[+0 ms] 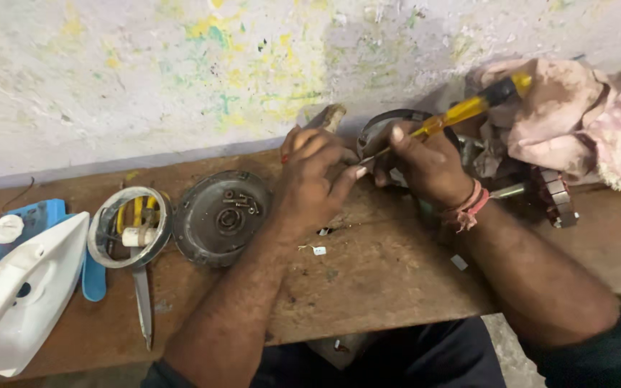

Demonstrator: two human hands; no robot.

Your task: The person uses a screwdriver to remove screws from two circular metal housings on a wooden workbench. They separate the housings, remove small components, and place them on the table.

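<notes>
My right hand has its fingers closed round the shaft of a yellow-handled screwdriver, tip in the round metal housing upper centre of frame; my left hand clamps the housing's near edge against the desk. Housing looks rigid, heavy, probably greasy: I'd grip the rim, since the screwdriver could slip.
</notes>
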